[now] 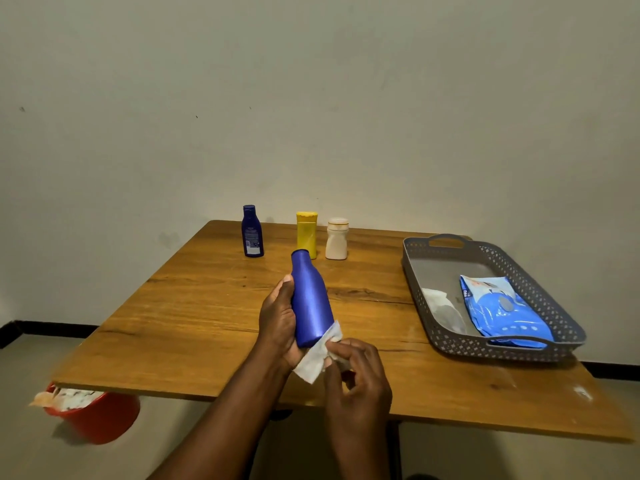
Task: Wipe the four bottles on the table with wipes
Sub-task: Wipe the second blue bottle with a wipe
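My left hand (278,320) grips a metallic blue bottle (310,299) above the wooden table (194,306), its neck tilted away from me. My right hand (356,375) pinches a white wipe (318,358) against the bottle's base. Three more bottles stand upright near the table's far edge: a dark blue one (252,232), a yellow one (307,233) and a white one (337,239).
A grey perforated tray (540,303) at the right of the table holds a blue pack of wipes (502,310) and a crumpled white wipe (440,303). A red bin (100,415) with used wipes stands on the floor under the table's left corner.
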